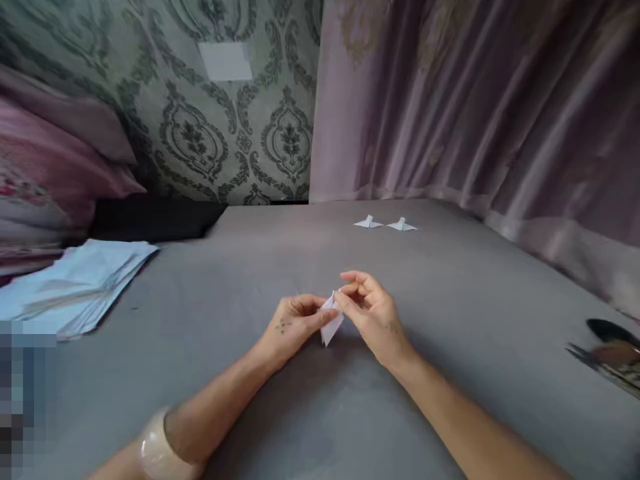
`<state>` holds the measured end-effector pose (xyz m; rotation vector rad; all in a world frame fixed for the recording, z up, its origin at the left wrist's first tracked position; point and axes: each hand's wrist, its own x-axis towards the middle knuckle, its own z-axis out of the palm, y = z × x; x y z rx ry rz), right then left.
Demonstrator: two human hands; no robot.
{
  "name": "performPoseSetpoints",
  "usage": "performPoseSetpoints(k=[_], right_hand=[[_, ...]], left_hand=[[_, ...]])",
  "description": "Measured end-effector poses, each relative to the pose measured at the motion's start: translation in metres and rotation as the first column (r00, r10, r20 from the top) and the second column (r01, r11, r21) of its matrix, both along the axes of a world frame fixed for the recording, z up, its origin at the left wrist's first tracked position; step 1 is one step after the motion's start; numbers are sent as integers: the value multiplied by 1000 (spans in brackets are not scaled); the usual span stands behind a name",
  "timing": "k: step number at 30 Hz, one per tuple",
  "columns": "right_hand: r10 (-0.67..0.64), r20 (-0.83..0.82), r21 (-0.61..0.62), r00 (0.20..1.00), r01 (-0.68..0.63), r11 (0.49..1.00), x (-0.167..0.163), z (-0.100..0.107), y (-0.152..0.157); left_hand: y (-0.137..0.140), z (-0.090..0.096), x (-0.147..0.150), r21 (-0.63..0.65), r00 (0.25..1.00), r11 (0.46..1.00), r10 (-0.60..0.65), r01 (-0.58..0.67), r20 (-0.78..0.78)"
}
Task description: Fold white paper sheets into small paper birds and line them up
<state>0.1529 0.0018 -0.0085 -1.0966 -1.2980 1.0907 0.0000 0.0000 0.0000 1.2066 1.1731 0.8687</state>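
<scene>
Stack of pale blue paper sheets point(75, 283) far left on grey bed point(450, 320): one stack.

Left hand point(293, 327) pinches small folded white paper point(332, 320), mid-bed, just above sheet; right hand point(373, 310) pinches its upper edge. Judgement: align edges first, crease firmly with fingertips.

Finished folded paper figures point(385, 224) beyond: two. Dark object far right, unclear.

Open grey surface point(240, 373) around centre. Obstacles: paper stack point(75, 283) left, two folded figures point(385, 224) far, dark object point(613, 350) right.
</scene>
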Motion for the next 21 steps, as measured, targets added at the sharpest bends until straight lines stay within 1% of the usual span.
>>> performPoseSetpoints(k=[3, 5, 7, 9, 14, 21], right_hand=[[108, 100, -29, 989, -106, 994, -1, 5, -2], [142, 151, -8, 978, -142, 990, -1, 6, -2], [133, 178, 51, 975, -144, 988, -1, 6, -1], [110, 179, 103, 978, -130, 986, -1, 4, 0], [109, 138, 134, 984, -128, 983, 0, 2, 1], [102, 144, 109, 984, -118, 987, 1, 0, 1]], left_hand=[[-1, -5, -1, 137, 995, 990, 43, -30, -87], [-2, -8, -2, 232, 988, 972, 64, -30, -138], [-3, -8, -2, 308, 982, 951, 72, -15, -175], [-4, -8, -2, 345, 979, 939, 71, 0, -193], [-4, -8, -3, 329, 977, 944, 55, 16, -205], [-3, -11, -3, 284, 981, 959, 44, 11, -189]])
